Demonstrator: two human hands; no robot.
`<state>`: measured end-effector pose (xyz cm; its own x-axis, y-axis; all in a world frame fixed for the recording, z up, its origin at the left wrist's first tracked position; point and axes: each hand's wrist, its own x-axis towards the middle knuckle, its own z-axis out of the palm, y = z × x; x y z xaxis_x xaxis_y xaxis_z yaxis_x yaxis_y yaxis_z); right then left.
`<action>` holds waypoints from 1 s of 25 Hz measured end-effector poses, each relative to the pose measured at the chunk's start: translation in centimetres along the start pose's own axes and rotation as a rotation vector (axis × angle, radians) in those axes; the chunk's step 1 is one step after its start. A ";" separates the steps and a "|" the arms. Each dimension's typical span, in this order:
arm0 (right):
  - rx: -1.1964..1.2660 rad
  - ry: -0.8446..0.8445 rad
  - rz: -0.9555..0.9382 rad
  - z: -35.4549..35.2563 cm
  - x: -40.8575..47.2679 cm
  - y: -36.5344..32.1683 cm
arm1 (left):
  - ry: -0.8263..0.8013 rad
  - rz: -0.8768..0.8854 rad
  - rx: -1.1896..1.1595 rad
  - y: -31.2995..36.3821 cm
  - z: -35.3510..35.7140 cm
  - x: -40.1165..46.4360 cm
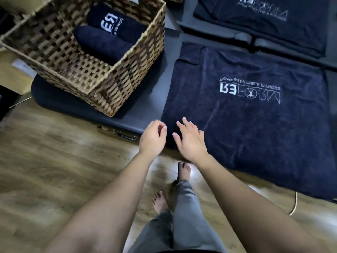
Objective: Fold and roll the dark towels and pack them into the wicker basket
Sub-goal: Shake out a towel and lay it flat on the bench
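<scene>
Task judged partly done. Two rolled towels (109,33) are seen packed inside the wicker basket (87,57), which is set at the left end of the dark padded bench (145,99), near its front edge. One flat towel (246,115) is spread logo-up on the right part of the bench, its near edge hanging past the front edge; no fold has been made in it yet. A further dark towel (264,21), possibly a stack, is laid flat at the far right corner on a second padded surface; the layer count cannot be told.

Count: one basket, two rolled towels, at least two unfolded towels, two hands.

Left hand (153,137) is held over the bench's front edge just beside the flat towel's near-left corner, fingers loosely curled, nothing gripped. Right hand (189,139) is hovering over that same corner, fingers spread and relaxed, nothing held; contact with the cloth cannot be told.

Left to do: the flat towel folded, rolled and packed, then the far one.
</scene>
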<state>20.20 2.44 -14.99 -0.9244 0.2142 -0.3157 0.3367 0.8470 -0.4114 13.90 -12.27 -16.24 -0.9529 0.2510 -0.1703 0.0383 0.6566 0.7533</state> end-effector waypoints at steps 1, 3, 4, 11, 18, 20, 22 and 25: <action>0.025 0.019 0.012 -1.2 1.5 0.3 | -0.011 0.060 0.017 1.7 -0.2 2.0; 0.102 0.066 0.056 -3.6 5.0 1.0 | -0.049 0.146 0.079 4.4 -0.1 6.2; 0.163 0.081 0.087 -4.7 6.6 1.4 | -0.080 0.171 0.131 5.3 0.1 8.2; 0.696 0.108 0.295 -10.2 23.0 4.5 | -0.274 0.166 0.514 8.4 5.0 24.5; 1.263 0.059 0.483 -14.4 34.0 4.5 | -0.268 0.123 0.570 10.0 6.9 35.1; 1.325 0.118 0.416 -15.0 35.2 4.7 | -0.172 0.021 0.412 10.7 7.0 36.5; 1.178 0.222 0.368 -14.7 35.6 5.5 | -0.078 -0.025 0.342 11.5 7.2 37.4; 0.847 0.256 0.259 -13.4 35.7 7.5 | -0.057 -0.082 0.319 12.5 8.2 37.9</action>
<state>-12.66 22.91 -17.86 -0.7794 0.5341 -0.3275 0.4639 0.1406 -0.8747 -19.25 11.25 -18.45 -0.9385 0.2215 -0.2647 0.0628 0.8638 0.5000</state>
